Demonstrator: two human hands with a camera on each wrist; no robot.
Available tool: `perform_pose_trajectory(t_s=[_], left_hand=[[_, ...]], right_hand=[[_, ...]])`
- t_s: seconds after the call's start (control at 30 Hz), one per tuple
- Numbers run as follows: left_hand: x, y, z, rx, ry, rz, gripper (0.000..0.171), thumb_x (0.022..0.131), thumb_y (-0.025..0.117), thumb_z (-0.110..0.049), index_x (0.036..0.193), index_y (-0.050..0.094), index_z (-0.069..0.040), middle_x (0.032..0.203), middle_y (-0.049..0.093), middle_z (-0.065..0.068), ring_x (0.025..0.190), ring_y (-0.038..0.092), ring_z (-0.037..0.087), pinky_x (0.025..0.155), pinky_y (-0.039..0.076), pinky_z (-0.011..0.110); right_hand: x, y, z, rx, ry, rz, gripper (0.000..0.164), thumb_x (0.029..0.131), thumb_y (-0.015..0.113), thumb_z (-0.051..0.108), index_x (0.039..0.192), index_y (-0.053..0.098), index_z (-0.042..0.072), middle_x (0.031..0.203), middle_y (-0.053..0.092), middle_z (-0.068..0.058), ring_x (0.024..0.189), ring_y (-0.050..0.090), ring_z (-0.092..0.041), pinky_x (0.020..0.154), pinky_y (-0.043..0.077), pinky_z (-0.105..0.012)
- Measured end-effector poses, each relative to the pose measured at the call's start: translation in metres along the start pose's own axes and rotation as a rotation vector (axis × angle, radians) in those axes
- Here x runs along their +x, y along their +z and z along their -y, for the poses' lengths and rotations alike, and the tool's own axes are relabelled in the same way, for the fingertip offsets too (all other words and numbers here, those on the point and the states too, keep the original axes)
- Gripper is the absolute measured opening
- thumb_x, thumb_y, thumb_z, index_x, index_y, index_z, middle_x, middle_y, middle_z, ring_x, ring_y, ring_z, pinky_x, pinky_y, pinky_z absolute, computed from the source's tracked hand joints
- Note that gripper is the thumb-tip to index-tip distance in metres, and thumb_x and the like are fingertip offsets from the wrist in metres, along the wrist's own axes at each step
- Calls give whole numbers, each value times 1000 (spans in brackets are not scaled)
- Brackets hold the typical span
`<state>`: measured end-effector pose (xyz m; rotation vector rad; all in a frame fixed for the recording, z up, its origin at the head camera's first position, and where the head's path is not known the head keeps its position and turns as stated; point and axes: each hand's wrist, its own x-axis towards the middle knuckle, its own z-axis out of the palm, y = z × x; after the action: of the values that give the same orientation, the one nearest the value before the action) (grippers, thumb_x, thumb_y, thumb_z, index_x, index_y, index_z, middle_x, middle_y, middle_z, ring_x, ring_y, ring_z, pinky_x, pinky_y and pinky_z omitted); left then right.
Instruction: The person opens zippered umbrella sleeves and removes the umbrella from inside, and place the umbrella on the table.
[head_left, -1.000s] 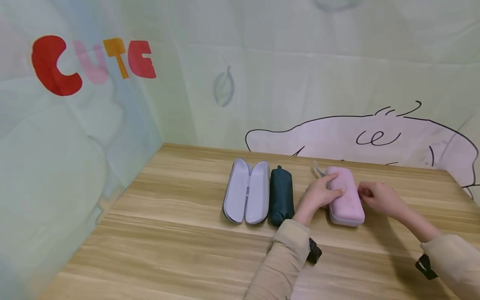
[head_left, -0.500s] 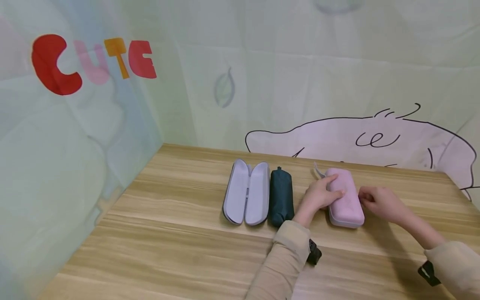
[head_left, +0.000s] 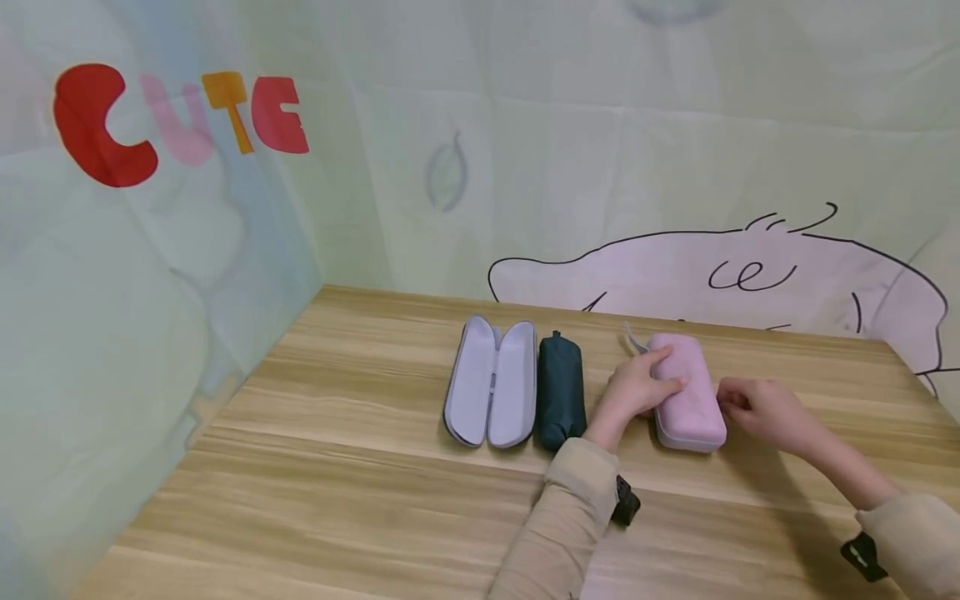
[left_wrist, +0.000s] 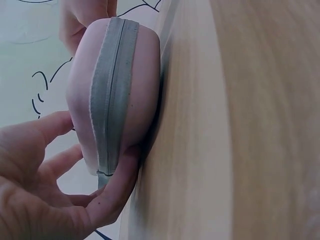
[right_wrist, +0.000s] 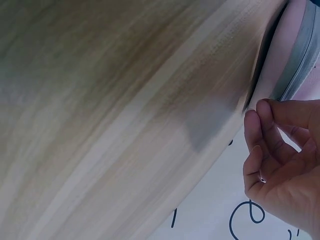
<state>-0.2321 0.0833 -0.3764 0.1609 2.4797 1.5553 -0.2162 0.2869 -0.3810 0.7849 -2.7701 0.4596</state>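
A pink zippered glasses case [head_left: 686, 404] lies on the wooden table, with a grey zipper [left_wrist: 112, 95] running round its side. My left hand [head_left: 633, 389] grips the case from its left, the thumb on top and fingers low against the side and end. At the case's right side is my right hand [head_left: 765, 410]. In the right wrist view, its thumb and index fingertips [right_wrist: 265, 106] pinch together right at the zipper; the pull itself is hidden between them. A grey strap [head_left: 634, 337] sticks out from the far left corner of the case.
Left of my left hand lies a dark green pouch [head_left: 561, 392]. Beside it an opened glasses case [head_left: 468, 392] shows its pale lining. Behind the wooden table [head_left: 337, 500] hangs a printed cloth [head_left: 420, 108].
My right hand has slid slightly along the right side of the case, toward me. The left hand keeps its grip and the case stays in place.
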Motion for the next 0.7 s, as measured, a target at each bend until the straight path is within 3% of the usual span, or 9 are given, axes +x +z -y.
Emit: perform_pose_trajectory(t_s=[0.33,0.57,0.7], left_hand=[[0,2,1,0,0,-21,51,87,70,-33,135,55,-33,139,55,3,85,60,15,58,48,23],[-3,4,-1,97,47,-61,52,88,68,-36,138,53,-31,139,56,-1,84,59,16,57,43,19],[-6,5,-5,157,43,-76,53,88,68,-38,138,53,-30,138,57,-1,85,62,17,62,48,22]], right_hand=[[-6,-3,4,16,28,35,23,78,69,-3,74,58,17,59,42,12,54,30,4,51,28,-20],[-11,0,5,11,34,-14,22,79,68,-3,73,58,16,59,40,11,54,29,4,51,27,-20],[-14,0,5,15,47,-24,20,79,67,-2,74,59,15,59,39,11,53,29,4,50,27,-20]])
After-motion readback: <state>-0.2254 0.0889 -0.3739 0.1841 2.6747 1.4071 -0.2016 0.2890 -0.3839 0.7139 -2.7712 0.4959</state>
